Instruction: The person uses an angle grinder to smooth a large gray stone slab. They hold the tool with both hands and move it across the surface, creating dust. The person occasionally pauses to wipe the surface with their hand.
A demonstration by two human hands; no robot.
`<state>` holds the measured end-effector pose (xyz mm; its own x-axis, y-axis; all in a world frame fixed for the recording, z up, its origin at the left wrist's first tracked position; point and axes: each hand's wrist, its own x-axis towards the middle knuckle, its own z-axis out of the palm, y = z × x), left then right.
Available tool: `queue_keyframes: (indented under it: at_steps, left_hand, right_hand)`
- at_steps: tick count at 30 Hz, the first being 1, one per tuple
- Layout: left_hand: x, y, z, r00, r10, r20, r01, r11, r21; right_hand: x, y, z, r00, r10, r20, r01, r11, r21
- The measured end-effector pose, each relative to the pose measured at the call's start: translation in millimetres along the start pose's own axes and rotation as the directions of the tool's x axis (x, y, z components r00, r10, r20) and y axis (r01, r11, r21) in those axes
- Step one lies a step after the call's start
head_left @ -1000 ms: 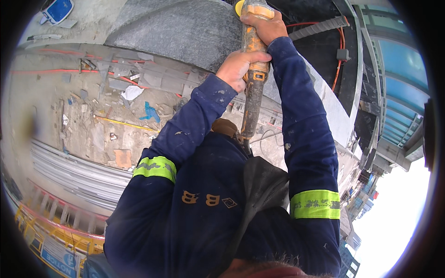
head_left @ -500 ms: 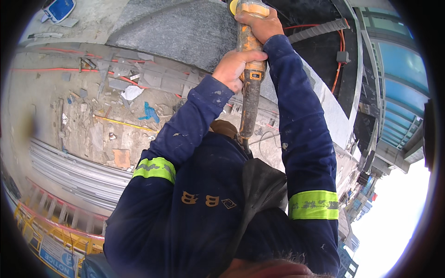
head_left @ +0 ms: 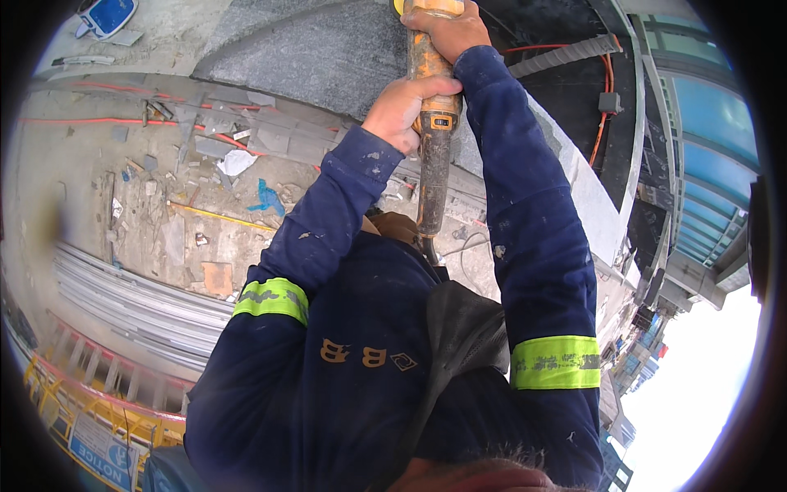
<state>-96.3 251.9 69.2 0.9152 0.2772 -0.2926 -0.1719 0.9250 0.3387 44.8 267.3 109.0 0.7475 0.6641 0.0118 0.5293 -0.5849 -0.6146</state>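
Observation:
Both my arms reach forward to a yellow and black angle grinder (head_left: 432, 156), dusty and worn. My left hand (head_left: 402, 111) wraps round the middle of its body, thumb across the top. Farther up, my right hand (head_left: 451, 31) grips the tool close to its yellow head, which is cut off by the top edge of the view. Its cord end points back at my chest. Beneath and beside the head lies a large grey stone slab (head_left: 303, 61). Whether the grinder's disc touches the slab cannot be seen.
Debris and a blue scrap (head_left: 266, 197) litter the ground on the left, with a yellow strip (head_left: 221, 215) and orange cords (head_left: 98, 120). Long metal profiles (head_left: 139, 295) and a red ladder (head_left: 106, 373) lie lower left. A grey corrugated conduit (head_left: 566, 56) runs at upper right.
Both hands and the grinder have shifted slightly to the left and a little farther up the view. The grip on the tool is the same.

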Motion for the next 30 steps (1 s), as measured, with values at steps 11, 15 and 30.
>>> queue_keyframes:
  at_steps: [11,15,30]
  left_hand:
    - [5.2,-3.1,-2.9,0.998,-0.059,0.038,0.06,0.998,-0.002]
    - [6.6,-8.3,-0.3,0.997,-0.071,0.039,0.071,0.998,0.003]
    - [-0.7,-4.2,-2.8,0.996,-0.061,0.063,0.062,0.998,-0.005]
  right_hand:
    - [5.1,15.7,4.0,0.999,-0.031,-0.039,0.028,0.998,-0.064]
    - [0.3,21.7,-4.1,0.999,-0.041,-0.02,0.041,0.999,0.009]
    - [-5.9,11.0,-2.4,0.999,-0.039,-0.007,0.04,0.998,0.053]
